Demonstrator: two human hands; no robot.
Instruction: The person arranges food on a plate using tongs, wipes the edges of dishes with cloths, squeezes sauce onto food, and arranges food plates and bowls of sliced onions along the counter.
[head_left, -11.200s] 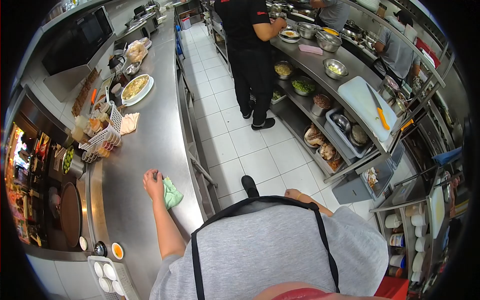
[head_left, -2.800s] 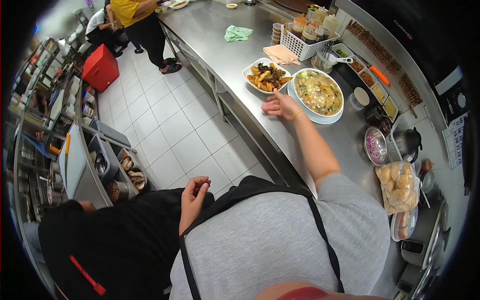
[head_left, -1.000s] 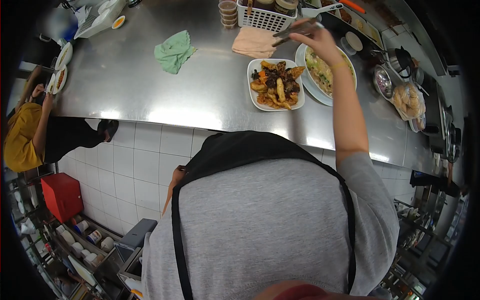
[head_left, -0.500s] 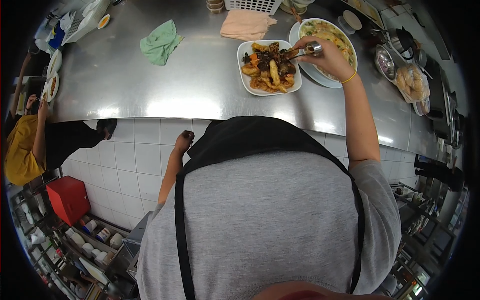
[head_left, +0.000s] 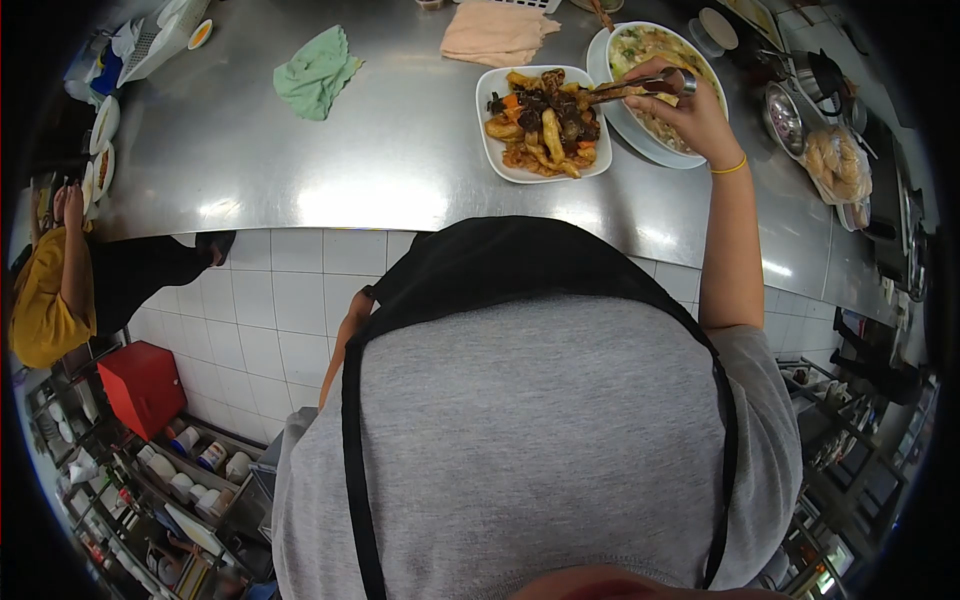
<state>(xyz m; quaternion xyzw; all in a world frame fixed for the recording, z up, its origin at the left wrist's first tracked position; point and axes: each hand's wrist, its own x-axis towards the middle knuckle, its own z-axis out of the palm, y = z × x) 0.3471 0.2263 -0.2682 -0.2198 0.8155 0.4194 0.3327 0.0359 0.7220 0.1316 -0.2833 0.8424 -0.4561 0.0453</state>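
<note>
Right hand (head_left: 692, 118) has lowered tongs (head_left: 627, 89) over the square dish (head_left: 496, 160).

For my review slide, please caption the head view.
Right hand holding tongs at the white dish of browned food.

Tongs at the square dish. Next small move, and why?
I'd probably squeeze the tongs lightly on a piece near the right rim: the right hand holds them with their tips at the browned food in the square white dish. Whether they grip a piece now is too small to tell.
</note>
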